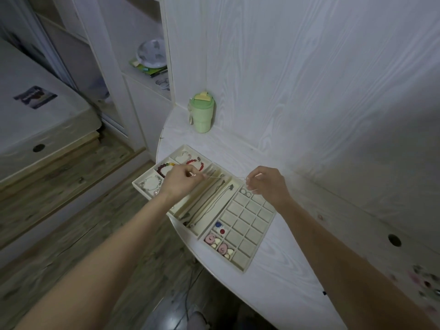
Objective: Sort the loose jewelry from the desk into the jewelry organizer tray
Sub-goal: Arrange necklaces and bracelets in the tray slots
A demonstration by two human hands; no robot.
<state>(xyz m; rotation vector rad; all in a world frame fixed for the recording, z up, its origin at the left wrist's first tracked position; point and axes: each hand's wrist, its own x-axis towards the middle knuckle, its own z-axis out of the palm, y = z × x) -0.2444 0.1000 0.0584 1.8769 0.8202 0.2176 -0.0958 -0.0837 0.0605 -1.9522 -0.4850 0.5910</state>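
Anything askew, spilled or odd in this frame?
One thing: the tray sits skewed on the desk, its left corner past the desk's edge. Both hands, left hand and right hand, hold a thin chain stretched above it. Nothing spilled.

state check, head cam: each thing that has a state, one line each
left hand: pinching one end of the thin chain
right hand: pinching the other end
thin chain: held stretched between both hands above the tray
organizer tray: flat on the desk, partly filled, most small grid cells bare
beaded bracelets: lying in the tray's far compartments
dark necklaces: laid along the long slots
green cup: upright, lid on
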